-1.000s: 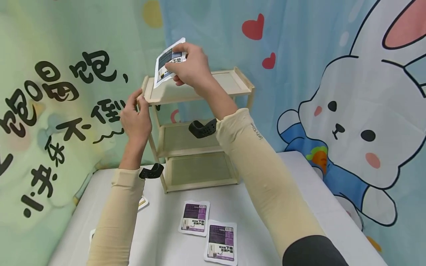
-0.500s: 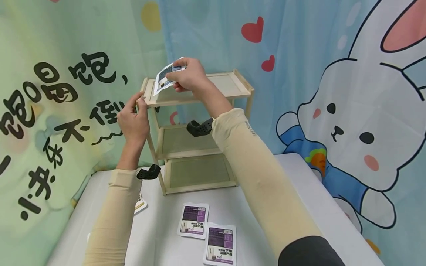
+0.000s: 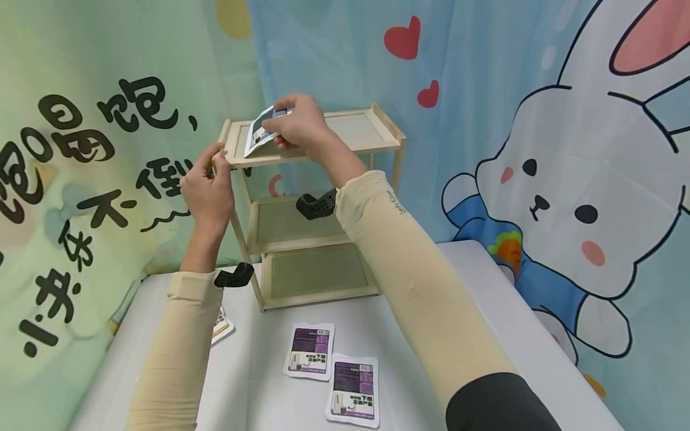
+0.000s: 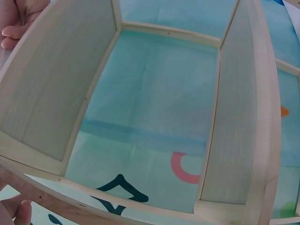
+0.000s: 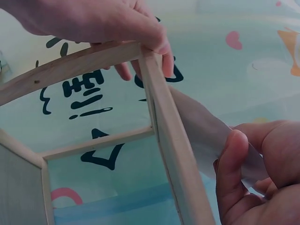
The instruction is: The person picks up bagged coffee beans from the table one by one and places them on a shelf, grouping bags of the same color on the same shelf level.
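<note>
A three-tier wooden shelf rack [image 3: 309,244] stands on the white-covered table. My left hand [image 3: 207,188] grips the left front corner of its top tier [image 3: 358,130]; the right wrist view shows the fingers of that hand [image 5: 108,21] bent over the corner post. Between thumb and fingers, my right hand [image 3: 302,123] pinches a flat white pouch [image 3: 254,136] with a dark printed label. The pouch tilts over the left end of the top tier, its lower edge right at the front rail. From the right wrist, the pouch [image 5: 199,124] appears just behind the rail.
Two white pouches with purple labels, one farther back [image 3: 309,352] and one nearer [image 3: 353,392], lie flat before the rack. Another pouch [image 3: 222,328] with a yellowish print is partly hidden by my left forearm. A printed curtain [image 3: 485,120] hangs behind.
My right hand has lowered the pouch from above the rack down to the left end of the top tier. The left hand keeps its grip on the corner. The view has shifted slightly.
</note>
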Demonstrator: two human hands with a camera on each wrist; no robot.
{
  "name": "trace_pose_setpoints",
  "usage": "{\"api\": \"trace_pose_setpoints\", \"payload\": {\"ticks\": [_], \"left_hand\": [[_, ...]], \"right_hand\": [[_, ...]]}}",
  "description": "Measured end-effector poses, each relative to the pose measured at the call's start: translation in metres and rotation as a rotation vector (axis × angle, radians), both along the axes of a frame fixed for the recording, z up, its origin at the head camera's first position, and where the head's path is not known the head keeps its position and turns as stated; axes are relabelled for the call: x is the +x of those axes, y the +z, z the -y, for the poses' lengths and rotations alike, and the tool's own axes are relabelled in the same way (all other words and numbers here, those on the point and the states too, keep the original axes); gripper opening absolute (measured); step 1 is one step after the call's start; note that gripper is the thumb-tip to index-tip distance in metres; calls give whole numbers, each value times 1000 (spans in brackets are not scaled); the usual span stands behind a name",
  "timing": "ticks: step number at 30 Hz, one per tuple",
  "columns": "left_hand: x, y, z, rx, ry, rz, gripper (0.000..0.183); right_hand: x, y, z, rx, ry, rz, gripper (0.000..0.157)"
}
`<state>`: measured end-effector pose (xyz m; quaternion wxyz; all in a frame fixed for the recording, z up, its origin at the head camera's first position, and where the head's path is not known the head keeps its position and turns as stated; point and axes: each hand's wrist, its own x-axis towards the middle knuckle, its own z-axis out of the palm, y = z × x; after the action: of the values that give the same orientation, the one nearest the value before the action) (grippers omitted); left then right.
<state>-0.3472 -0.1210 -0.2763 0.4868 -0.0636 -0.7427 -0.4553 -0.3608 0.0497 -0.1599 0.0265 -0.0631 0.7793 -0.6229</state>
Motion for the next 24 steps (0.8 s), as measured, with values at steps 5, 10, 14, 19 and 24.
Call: {"api": "trace_pose_setpoints", "payload": {"ticks": [5,10,14,19,24], "left_hand": [[1,-2,-1,-1,-12,7,32],[0,-3,-1,8,-32,-3,31],[-1,-2,1,6,-32,-13,31],[0,-2,1,-3,-29,-17,32],[0,-1,1,11,-40,-23,31]], "right_hand": [[-1,-5,1,44,-18,9,52],[0,-5,2,121,-34,2,52],[2,-2,1,163,-23,5,54],[4,1,-2,200,-13,37,55],[5,3,-6,276,-6,29,55]]}}
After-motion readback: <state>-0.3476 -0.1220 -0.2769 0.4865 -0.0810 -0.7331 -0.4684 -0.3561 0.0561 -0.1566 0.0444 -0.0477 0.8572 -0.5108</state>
